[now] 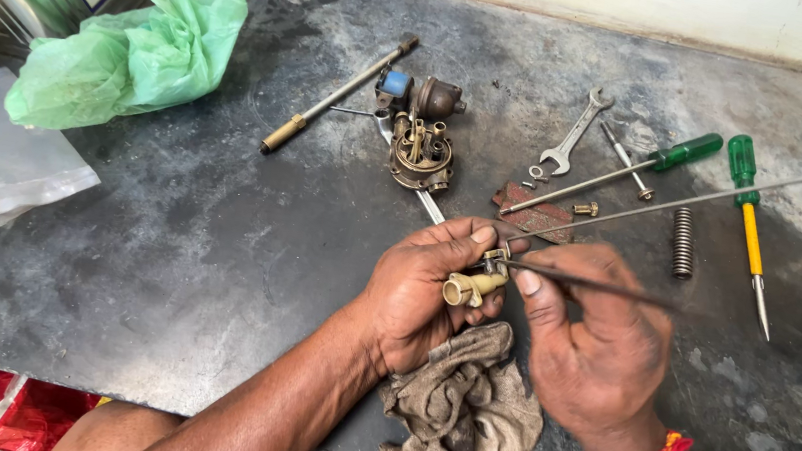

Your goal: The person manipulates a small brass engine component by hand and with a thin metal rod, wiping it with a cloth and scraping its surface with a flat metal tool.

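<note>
My left hand (419, 288) grips a small brass fitting (471, 286) with a short tube end, and a dirty grey rag (460, 414) hangs under the palm. My right hand (588, 348) pinches a thin dark rod (605, 286) whose tip meets the top of the fitting. A red thread band sits on the right wrist. Beyond the hands on the dark bench lies a brass carburettor body (419, 152) with a blue part behind it.
On the bench (219, 235) lie a long rod with a brass end (335, 95), an open-ended spanner (572, 134), two green-handled screwdrivers (748, 225), a coil spring (684, 243), a long thin wire and small brass bits. A green plastic bag (140, 45) and clear plastic sit at the left.
</note>
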